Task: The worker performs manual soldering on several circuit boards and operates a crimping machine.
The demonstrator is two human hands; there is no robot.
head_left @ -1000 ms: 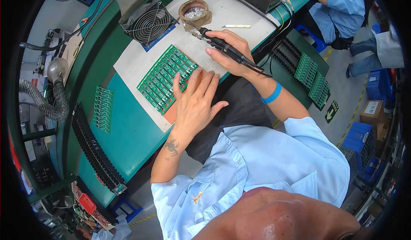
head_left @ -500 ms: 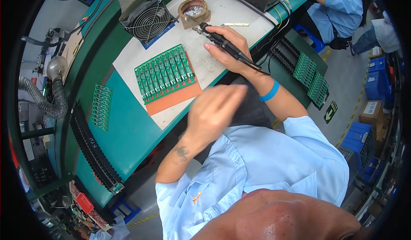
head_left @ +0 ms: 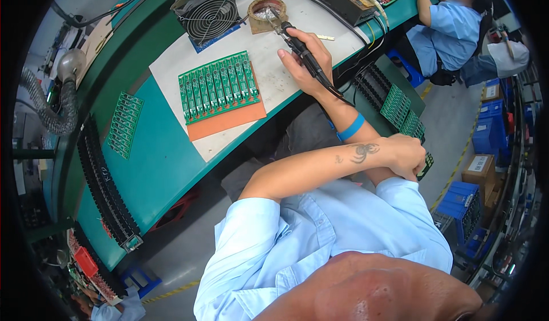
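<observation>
My right hand [head_left: 315, 58] is closed round the black handle of a soldering iron [head_left: 299, 47]. The iron's tip reaches into a round brown tip-cleaning pot [head_left: 259, 27] with silvery metal shavings. My left arm crosses in front of my body, and my left hand [head_left: 406, 154] lies curled against my right arm near the elbow; its fingertips are partly hidden. A panel of several slim green circuit boards [head_left: 218, 87] rests on an orange-brown board [head_left: 229, 119] on the white work sheet [head_left: 166, 72], with neither hand touching it.
A black fan [head_left: 210, 22] stands behind the panel, with a black powered box [head_left: 337, 0] at the back right. Another green board panel [head_left: 125, 125] and black slotted strips [head_left: 103, 183] lie left. More panels [head_left: 396, 104] are at right. A co-worker [head_left: 452, 26] sits far right.
My left hand has swung right, from above the table edge to my right elbow. The iron's tip has moved from the pot's near edge further into it. The view has shifted slightly.
</observation>
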